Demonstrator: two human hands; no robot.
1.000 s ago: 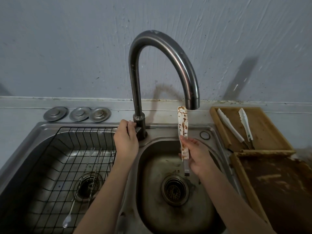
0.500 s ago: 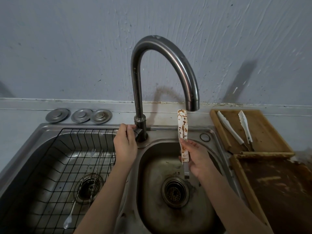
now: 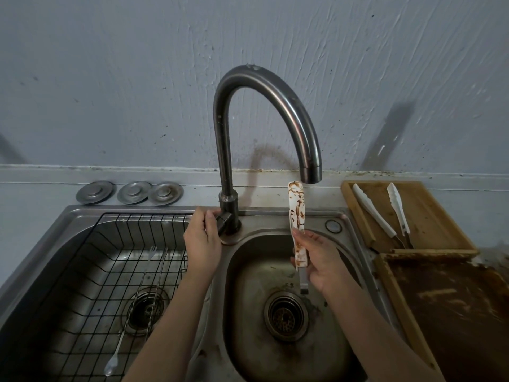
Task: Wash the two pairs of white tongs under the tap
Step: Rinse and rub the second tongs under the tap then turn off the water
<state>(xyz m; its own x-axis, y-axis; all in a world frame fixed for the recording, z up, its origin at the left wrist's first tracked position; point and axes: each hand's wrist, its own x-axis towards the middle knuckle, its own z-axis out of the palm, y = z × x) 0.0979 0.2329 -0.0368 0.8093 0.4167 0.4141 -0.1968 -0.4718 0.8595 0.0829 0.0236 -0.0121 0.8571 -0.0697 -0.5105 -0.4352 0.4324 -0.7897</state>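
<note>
Two pairs of white tongs need washing, and one dirty pair [image 3: 297, 224] is standing upright in the right hand [image 3: 321, 261], whose fingers are curling round its lower half. Its brown-stained tip is sitting just under the tap [image 3: 275, 106] spout, over the right sink bowl [image 3: 248, 285]. The left hand [image 3: 202, 244] is gripping the tap lever [image 3: 223, 220] with its fingers. No water is showing yet. I think turning the lever slowly is best, so the water is not splashing off the tongs. Keeping the tip right under the spout should help the stains wash down into the drain [image 3: 286, 317]. The second pair of tongs [image 3: 385, 213] is lying on the wooden tray [image 3: 440, 224] on the surface, near the right hand. The bowl is giving open room below, but the spout is close above the tip.
</note>
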